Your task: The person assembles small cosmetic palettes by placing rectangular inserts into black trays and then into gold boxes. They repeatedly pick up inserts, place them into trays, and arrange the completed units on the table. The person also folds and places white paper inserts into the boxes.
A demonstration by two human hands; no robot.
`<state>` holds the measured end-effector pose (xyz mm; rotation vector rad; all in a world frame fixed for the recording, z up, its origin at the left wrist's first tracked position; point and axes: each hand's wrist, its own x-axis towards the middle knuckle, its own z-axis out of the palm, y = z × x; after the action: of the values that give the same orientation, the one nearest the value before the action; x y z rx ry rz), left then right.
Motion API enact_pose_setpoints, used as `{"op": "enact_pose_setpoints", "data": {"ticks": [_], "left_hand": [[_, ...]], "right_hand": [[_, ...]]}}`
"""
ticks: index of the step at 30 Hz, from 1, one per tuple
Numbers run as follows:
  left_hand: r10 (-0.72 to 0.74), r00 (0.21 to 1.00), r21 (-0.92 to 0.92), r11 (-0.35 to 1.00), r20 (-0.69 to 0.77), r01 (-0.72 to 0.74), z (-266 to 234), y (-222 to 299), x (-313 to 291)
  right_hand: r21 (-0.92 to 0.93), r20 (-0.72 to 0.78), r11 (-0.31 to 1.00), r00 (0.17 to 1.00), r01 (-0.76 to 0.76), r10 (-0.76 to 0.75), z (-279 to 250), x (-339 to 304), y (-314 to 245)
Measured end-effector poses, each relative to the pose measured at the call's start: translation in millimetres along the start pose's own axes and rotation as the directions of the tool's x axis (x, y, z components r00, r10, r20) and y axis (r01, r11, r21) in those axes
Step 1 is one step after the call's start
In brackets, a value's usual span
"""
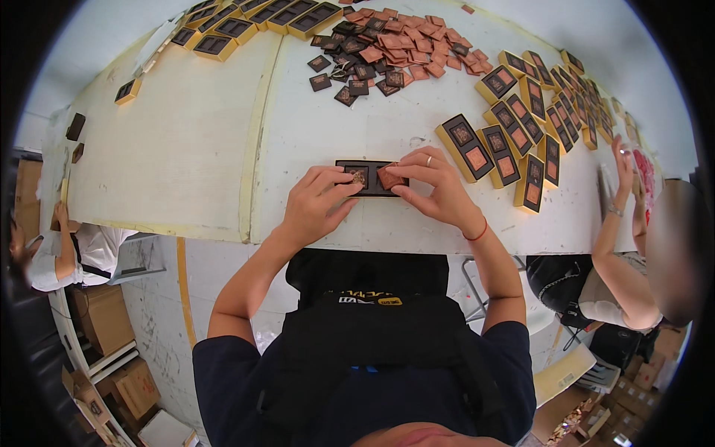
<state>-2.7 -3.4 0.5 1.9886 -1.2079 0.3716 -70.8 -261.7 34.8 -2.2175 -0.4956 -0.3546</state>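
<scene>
Navy shirt [439,402] below, hands [316,201] [436,185] touch patterned dark and reddish-brown squares [389,177].

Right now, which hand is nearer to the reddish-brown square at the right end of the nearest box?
Right: the right hand has fingers on the reddish-brown square; the left hand is at the left end of the box.

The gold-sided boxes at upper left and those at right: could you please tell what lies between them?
The head view shows a heap of dark and reddish-brown square pieces there.
</scene>
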Motion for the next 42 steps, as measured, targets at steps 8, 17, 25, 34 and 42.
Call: {"op": "enact_pose_setpoints", "data": {"ticks": [8,17,25,34,42], "left_hand": [[-0.019,1.0,-0.023,1.0,-0.001,0.019,-2,-1,-1],[-0.22,0.944,-0.021,0.975,-0.246,0.222,-46,-105,61],[-0.399,0.826,0.622,0.544,-0.398,0.563,-109,-342,90],[-0.621,0.713,0.432,0.573,-0.325,0.696,-93,-242,85],[-0.458,0.887,0.13,0.884,0.059,0.448,-86,-90,2]], "right_hand": [[-0.309,-0.002,0.951,1.0,-0.01,0.01,9,-12,-15],[-0.517,-0.008,0.854,0.997,0.057,-0.071,17,-35,-8],[-0.66,-0.276,0.72,0.96,-0.217,0.036,-15,-43,12],[-0.684,-0.47,0.606,0.881,-0.406,0.059,-56,-17,68],[-0.389,-0.303,0.906,0.952,-0.164,0.042,-1,81,105]]}}
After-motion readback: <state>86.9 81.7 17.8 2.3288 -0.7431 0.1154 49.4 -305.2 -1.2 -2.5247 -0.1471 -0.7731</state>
